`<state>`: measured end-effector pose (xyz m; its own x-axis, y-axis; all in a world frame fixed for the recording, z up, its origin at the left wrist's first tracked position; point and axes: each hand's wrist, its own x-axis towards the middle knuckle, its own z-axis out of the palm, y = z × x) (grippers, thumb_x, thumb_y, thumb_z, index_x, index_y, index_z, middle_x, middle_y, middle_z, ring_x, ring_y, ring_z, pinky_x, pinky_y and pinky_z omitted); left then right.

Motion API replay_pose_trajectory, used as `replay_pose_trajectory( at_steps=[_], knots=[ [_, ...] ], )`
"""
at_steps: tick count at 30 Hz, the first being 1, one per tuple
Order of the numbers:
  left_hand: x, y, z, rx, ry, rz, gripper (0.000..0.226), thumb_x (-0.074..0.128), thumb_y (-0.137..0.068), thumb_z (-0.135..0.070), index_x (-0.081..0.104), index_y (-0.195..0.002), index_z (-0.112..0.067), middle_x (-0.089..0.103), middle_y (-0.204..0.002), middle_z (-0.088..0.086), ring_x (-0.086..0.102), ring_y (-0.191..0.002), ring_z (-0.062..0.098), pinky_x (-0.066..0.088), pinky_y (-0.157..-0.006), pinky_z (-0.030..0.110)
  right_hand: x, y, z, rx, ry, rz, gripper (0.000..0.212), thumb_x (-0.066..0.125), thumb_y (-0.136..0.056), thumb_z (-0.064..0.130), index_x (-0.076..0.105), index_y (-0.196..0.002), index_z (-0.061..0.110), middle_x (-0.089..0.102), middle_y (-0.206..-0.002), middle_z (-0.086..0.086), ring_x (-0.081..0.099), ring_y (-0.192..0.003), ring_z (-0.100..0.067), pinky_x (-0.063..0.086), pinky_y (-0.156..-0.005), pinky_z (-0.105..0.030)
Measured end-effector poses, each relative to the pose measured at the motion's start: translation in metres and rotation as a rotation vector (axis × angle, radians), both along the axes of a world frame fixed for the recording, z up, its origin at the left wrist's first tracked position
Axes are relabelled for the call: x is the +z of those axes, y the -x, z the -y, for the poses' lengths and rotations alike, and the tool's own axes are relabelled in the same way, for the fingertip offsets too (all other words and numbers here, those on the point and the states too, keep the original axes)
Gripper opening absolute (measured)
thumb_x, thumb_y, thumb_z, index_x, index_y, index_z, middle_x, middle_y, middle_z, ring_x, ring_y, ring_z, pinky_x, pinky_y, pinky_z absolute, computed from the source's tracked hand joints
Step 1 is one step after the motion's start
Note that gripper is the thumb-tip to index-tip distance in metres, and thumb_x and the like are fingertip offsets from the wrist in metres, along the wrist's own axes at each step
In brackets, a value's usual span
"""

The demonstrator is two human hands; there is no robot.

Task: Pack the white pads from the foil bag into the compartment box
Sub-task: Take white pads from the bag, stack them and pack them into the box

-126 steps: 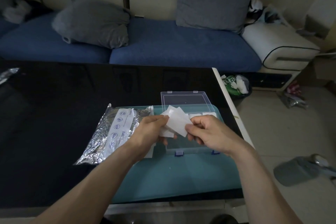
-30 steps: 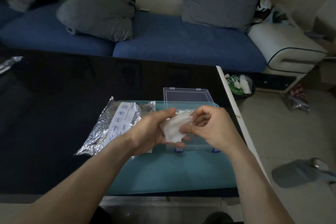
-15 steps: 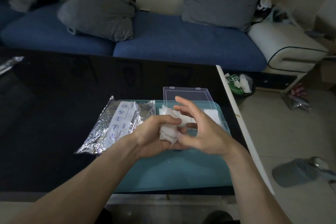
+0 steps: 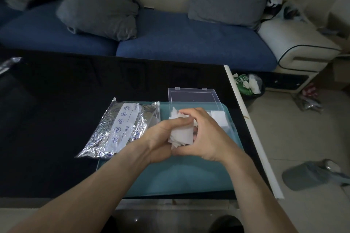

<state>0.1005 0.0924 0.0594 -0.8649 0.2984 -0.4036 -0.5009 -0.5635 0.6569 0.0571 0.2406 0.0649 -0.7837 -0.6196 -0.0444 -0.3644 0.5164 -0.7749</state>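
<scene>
A stack of white pads (image 4: 181,137) sits between both hands above the teal mat. My left hand (image 4: 163,138) grips the stack from the left, thumb over its top. My right hand (image 4: 205,136) curls around the same stack from the right, fingers arched over it. Behind the hands lies the clear compartment box (image 4: 227,125), its lid (image 4: 193,98) folded back flat; white pads (image 4: 218,115) show in its far right compartment. The hands hide most of the box. The silver foil bag (image 4: 121,130) with a white label lies to the left, partly on the mat.
The teal mat (image 4: 185,176) lies on a black glossy table (image 4: 56,119) whose white right edge (image 4: 251,130) is close to the box. A blue sofa with grey cushions stands beyond the table. A bin with rubbish (image 4: 248,85) is on the floor at right.
My right hand, spread open half a second ago, has closed around the stack of pads in my left hand. Earlier the pads were fanned out between both hands.
</scene>
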Motion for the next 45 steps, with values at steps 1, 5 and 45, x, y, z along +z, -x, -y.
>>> replay_pose_trajectory(
  at_steps=[1,5,45],
  knots=[
    [0.001,0.000,0.001,-0.010,-0.018,-0.002,0.026,0.068,-0.086,-0.017,0.064,-0.109,-0.007,0.069,-0.096,0.015,0.068,-0.085,0.024,0.056,-0.079,0.035,0.001,0.001,0.000,-0.007,0.006,-0.006,0.094,0.098,-0.055,0.039,0.050,-0.135,0.033,0.047,-0.122,0.018,0.059,-0.107,-0.004,0.059,-0.085,-0.029],
    [-0.001,0.000,0.005,-0.038,0.043,0.001,0.031,0.066,-0.089,-0.018,0.060,-0.116,-0.006,0.067,-0.104,0.018,0.066,-0.091,0.027,0.055,-0.082,0.037,0.000,0.002,-0.005,0.008,0.033,0.022,0.101,0.099,-0.052,0.040,0.048,-0.138,0.037,0.050,-0.128,0.017,0.062,-0.109,-0.005,0.059,-0.086,-0.027],
    [-0.006,-0.002,0.014,-0.206,0.051,-0.114,0.026,0.066,-0.078,0.000,0.069,-0.102,-0.009,0.065,-0.093,0.010,0.063,-0.084,0.021,0.050,-0.079,0.033,0.007,-0.005,-0.001,0.085,-0.053,-0.005,0.120,0.099,-0.050,0.043,0.035,-0.151,0.037,0.046,-0.132,0.020,0.046,-0.122,0.006,0.040,-0.092,-0.009]
  ],
)
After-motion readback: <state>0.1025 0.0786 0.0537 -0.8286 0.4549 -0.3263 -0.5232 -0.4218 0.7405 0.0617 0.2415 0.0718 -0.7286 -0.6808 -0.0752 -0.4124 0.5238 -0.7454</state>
